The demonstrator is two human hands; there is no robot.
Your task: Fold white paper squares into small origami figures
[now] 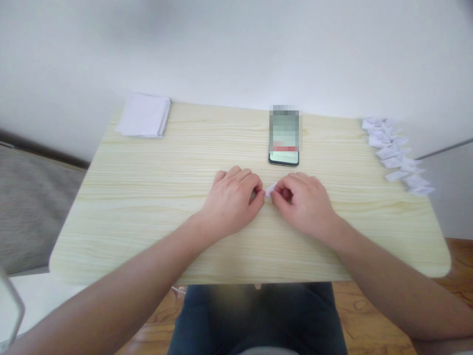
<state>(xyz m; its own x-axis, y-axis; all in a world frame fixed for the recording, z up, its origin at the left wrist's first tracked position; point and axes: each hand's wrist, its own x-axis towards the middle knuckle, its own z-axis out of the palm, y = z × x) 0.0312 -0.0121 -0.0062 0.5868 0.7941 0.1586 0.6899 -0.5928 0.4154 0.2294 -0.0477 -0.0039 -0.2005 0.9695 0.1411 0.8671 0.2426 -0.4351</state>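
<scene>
Between my two hands is a small piece of folded white paper (269, 190), mostly hidden by the fingers. My left hand (238, 195) pinches its left end between thumb and forefinger. On the other side, my right hand (303, 199) grips the right end the same way. Both hands are low over the middle of the table, palms down. Just beyond them lies a phone (284, 135) with its screen lit and partly blurred out.
A stack of white paper sheets (144, 116) sits at the table's back left. Several folded white paper pieces (393, 154) stand in a slanting row along the right edge. The pale wooden table (155, 187) meets a white wall (229, 54) at the back.
</scene>
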